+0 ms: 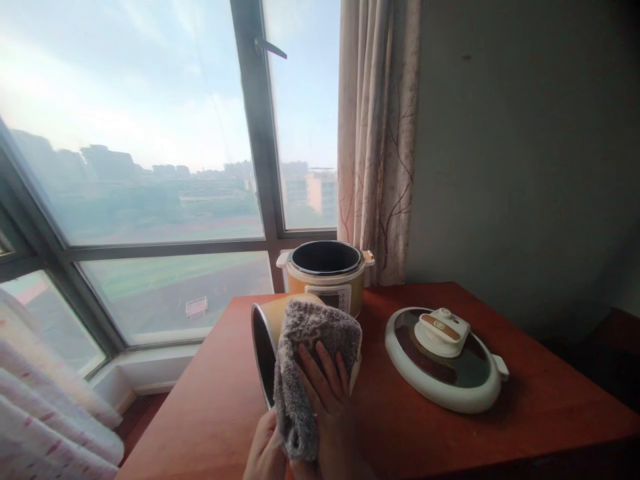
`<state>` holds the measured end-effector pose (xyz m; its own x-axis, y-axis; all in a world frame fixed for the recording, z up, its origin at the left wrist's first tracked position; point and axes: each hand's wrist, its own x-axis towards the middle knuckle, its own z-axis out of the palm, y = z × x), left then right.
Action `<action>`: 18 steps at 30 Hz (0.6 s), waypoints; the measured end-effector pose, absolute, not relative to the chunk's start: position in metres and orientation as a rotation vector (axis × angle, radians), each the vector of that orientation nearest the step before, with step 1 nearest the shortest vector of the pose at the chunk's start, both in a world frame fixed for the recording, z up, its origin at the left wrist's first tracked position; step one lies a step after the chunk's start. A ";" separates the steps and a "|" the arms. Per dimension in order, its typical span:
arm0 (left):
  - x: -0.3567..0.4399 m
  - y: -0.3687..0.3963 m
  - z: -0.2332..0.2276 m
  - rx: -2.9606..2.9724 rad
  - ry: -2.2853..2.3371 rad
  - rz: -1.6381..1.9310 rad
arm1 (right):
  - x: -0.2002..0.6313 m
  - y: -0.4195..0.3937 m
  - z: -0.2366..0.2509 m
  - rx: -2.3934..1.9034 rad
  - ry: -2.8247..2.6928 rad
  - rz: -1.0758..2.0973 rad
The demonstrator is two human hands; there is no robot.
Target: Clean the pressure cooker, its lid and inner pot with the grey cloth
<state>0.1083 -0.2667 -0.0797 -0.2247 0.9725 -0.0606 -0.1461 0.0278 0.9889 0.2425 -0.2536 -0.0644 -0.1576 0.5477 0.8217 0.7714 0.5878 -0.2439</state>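
My right hand (326,393) presses a grey fluffy cloth (310,347) flat against the outside of a yellow inner pot (267,327), which is tipped on its side with its dark opening facing left. My left hand (265,453) grips the pot's lower rim from below, partly hidden by the hanging cloth. Behind them the yellow and white cooker body (327,277) stands upright and uncovered at the far edge of the table. Its round lid (445,360) lies flat to the right, white handle up.
Everything sits on a red-brown wooden table (525,413) set against a grey wall. A large window (150,167) fills the left, with a patterned curtain (377,133) hanging behind the cooker and white fabric (45,413) at the lower left.
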 end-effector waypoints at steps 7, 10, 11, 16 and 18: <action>0.122 -0.260 -0.020 0.590 1.030 1.289 | 0.245 -0.247 -0.101 -1.028 -1.803 -0.505; 0.116 -0.249 0.004 0.555 0.893 1.177 | 0.245 -0.253 -0.111 -0.972 -1.791 -0.565; 0.114 -0.246 0.009 0.553 0.861 1.153 | 0.244 -0.254 -0.113 -0.962 -1.788 -0.578; 0.118 -0.248 0.005 0.507 0.938 1.216 | 0.240 -0.248 -0.091 -0.969 -1.707 -0.462; 0.122 -0.254 -0.006 0.537 0.978 1.295 | 0.243 -0.244 -0.060 -0.965 -1.722 -0.314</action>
